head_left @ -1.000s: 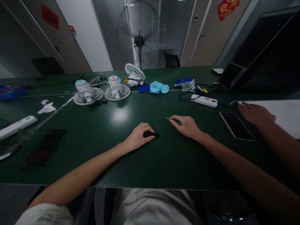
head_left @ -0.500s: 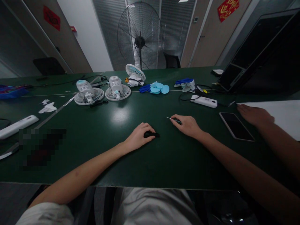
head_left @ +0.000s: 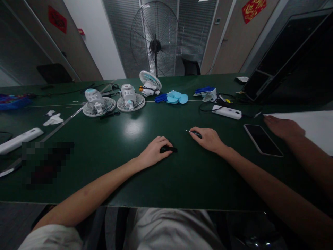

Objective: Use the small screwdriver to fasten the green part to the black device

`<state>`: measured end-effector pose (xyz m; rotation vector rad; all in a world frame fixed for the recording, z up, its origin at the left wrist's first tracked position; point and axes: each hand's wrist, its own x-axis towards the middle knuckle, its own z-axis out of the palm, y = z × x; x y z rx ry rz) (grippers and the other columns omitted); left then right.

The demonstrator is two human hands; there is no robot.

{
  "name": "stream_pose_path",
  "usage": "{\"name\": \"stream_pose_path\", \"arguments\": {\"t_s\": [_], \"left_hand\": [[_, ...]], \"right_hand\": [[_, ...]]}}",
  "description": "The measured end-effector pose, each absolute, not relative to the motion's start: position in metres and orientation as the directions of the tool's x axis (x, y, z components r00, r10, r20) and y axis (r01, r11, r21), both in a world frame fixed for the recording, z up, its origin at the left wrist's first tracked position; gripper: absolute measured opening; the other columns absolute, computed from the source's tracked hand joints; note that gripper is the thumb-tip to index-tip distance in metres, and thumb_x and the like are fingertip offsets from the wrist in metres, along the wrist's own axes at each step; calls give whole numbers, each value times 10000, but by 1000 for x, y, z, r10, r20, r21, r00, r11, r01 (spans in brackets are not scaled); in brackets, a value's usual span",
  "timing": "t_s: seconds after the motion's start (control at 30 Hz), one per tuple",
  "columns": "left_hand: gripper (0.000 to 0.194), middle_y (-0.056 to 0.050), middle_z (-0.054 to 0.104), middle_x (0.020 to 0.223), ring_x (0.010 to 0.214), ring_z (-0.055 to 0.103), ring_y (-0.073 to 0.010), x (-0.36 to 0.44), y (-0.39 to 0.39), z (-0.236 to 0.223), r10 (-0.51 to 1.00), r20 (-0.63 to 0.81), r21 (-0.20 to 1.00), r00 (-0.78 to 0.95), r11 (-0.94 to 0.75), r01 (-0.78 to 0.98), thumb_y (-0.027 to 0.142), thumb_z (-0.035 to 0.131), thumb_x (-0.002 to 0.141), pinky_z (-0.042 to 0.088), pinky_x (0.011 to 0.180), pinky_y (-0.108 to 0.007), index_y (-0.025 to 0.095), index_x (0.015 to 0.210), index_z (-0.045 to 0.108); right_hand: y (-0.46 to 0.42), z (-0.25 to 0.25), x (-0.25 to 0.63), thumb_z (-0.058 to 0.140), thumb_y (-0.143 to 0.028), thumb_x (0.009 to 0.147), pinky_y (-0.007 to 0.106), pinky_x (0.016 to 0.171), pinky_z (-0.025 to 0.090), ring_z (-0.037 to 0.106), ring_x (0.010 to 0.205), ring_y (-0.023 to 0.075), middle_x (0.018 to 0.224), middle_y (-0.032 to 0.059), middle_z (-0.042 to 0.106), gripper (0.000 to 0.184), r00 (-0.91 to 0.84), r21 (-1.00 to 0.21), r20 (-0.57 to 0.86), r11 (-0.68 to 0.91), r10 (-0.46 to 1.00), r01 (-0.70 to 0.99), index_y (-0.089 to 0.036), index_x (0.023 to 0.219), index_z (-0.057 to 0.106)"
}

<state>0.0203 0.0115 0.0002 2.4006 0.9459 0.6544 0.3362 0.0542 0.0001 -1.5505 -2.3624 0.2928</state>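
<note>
My left hand rests on the green table with its fingers curled round a small black object. My right hand lies a little to the right, closed on a thin screwdriver whose metal tip points left. Farther back stand three small white desk fans, two of them lying face down. A set of light blue fan blades lies beside them.
Another person's hand rests at the right near a dark phone and white sheet. A white power bank, blue gloves, white device and a large floor fan are around.
The other person's hand at the right has shifted slightly. My own hands stay where they were.
</note>
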Motion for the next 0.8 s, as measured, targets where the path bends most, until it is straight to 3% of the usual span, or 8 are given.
{"name": "stream_pose_path", "arguments": {"t_s": [0.23,0.37,0.47,0.67,0.8], "left_hand": [[244,-68,634,1204,1164,583,-203,-3,17,8,610,216,616,762,-691,378,304,568,1023,467,1025,-363,253,1244,656],[265,-84,648,1195,1131,608,-217,-54,38,9,660,192,593,726,-668,450,356,517,1040,477,1011,-364,240,1220,675],[300,-84,663,1168,1030,631,-230,-122,65,3,800,211,511,561,-580,635,414,529,1015,503,918,-358,233,1187,694],[452,-106,681,1069,866,637,-251,-258,102,-16,946,321,404,38,-173,898,527,610,871,514,790,-362,182,1142,718],[480,-115,682,1062,872,645,-254,-274,102,-21,943,333,403,-25,-119,907,526,595,855,516,805,-363,170,1153,716]], "right_hand": [[55,-1,339,428,-525,1043,304,628,437,645,780,201,970,51,724,403,-384,-362,109,397,917,843,-267,1279,631],[54,0,338,427,-529,1044,300,628,442,638,777,195,965,46,717,407,-385,-375,104,395,917,839,-265,1278,631],[53,1,339,423,-527,1046,297,621,446,634,764,189,966,47,711,413,-383,-389,93,388,919,836,-261,1288,626],[56,-3,341,434,-528,1040,299,625,437,645,784,201,996,55,722,410,-393,-373,114,406,912,834,-274,1296,630],[57,-5,341,433,-525,1041,303,628,427,651,783,203,995,52,729,401,-394,-344,139,418,908,841,-283,1289,634]]}}
